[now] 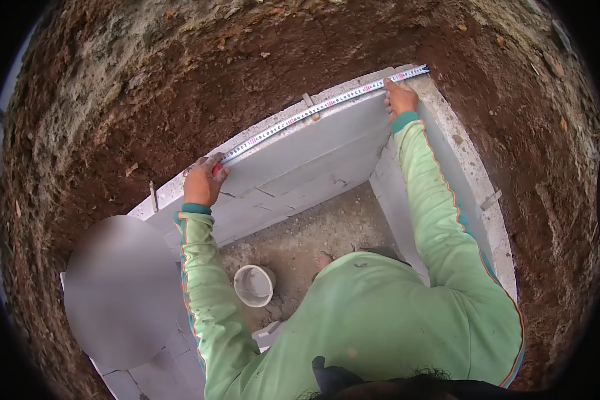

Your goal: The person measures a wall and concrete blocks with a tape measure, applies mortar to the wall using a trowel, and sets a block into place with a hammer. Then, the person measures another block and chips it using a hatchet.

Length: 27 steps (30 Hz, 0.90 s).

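Note:
A white tape measure [300, 115] is stretched along the top edge of the grey block wall [293, 163]. My left hand [205, 181] is closed round its red case, of which only a little shows between the fingers. Near the other end, my right hand [400, 99] pinches the blade against the wall top. The blade's tip runs slightly past that hand, to the corner where two walls meet.
Brown earth [147, 120] rises close behind the walls. A white bucket [254, 285] stands on the dirt floor [293, 230] below. Small pegs stick out along the wall tops, one [491, 199] at right. A blurred oval covers the lower left.

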{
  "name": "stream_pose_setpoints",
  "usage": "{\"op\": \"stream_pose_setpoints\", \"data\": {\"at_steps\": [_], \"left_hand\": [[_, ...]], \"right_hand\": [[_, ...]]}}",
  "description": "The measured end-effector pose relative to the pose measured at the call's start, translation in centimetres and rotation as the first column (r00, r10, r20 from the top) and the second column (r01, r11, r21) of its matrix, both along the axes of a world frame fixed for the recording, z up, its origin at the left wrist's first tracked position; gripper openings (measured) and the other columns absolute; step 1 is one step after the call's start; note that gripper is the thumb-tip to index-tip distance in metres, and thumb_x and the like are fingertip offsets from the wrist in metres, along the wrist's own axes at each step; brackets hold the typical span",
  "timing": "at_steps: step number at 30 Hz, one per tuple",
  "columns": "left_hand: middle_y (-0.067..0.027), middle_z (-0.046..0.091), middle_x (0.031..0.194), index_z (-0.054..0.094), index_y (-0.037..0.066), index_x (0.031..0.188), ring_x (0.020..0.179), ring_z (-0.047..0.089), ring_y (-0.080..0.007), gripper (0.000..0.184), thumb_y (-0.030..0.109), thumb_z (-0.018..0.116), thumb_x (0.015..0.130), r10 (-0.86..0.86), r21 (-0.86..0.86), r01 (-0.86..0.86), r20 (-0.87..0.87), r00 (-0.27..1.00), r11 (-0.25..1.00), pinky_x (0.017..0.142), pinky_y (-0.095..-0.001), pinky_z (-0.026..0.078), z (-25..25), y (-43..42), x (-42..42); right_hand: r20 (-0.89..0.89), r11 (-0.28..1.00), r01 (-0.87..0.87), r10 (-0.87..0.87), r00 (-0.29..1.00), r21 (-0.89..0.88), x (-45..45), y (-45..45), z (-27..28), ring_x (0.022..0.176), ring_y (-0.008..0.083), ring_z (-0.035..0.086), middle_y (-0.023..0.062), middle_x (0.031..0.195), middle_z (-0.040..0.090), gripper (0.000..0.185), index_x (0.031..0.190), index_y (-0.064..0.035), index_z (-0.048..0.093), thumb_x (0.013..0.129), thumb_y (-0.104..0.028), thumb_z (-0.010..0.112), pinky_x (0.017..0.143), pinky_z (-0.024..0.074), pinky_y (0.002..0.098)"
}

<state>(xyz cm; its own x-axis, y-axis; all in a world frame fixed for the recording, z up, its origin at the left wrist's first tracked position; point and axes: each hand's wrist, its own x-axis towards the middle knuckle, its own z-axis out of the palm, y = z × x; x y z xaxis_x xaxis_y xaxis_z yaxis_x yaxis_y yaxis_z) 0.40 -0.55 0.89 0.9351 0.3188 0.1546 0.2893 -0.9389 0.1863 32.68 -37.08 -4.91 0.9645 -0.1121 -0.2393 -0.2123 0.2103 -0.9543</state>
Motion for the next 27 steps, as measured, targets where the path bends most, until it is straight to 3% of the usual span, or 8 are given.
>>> {"op": "stream_pose_setpoints", "data": {"at_steps": [5, 27], "left_hand": [[-0.0149, 0.067, 0.114, 0.068, 0.015, 0.128, 0.102, 0.066, -0.0370, 0.042, 0.032, 0.072, 0.090, 0.010, 0.002, -0.010, 0.000, 1.000, 1.000, 0.085, -0.0462, 0.053, 0.1, 0.0, 0.0], [-0.0168, 0.068, 0.111, 0.069, 0.016, 0.128, 0.098, 0.066, -0.0395, 0.043, 0.033, 0.073, 0.089, 0.012, 0.020, -0.012, -0.001, 1.000, 1.000, 0.083, -0.0488, 0.054, 0.0, 0.2, 0.1]], "right_hand": [[-0.011, 1.000, -0.007, 0.007, 1.000, -0.029, 1.1, -0.2, -1.2, 0.056, 0.0112, 0.052, -0.0006, 0.072, 0.058, 0.024, 0.093, -0.0051, 0.071, 0.088, -0.027, 0.078, 0.044, 0.0342, 0.0279], [-0.021, 1.000, 0.005, -0.005, 1.000, -0.029, 0.5, 0.0, -0.4, 0.053, 0.0099, 0.050, -0.0019, 0.067, 0.055, 0.020, 0.089, -0.0058, 0.069, 0.088, -0.024, 0.077, 0.042, 0.0321, 0.0264]]}}
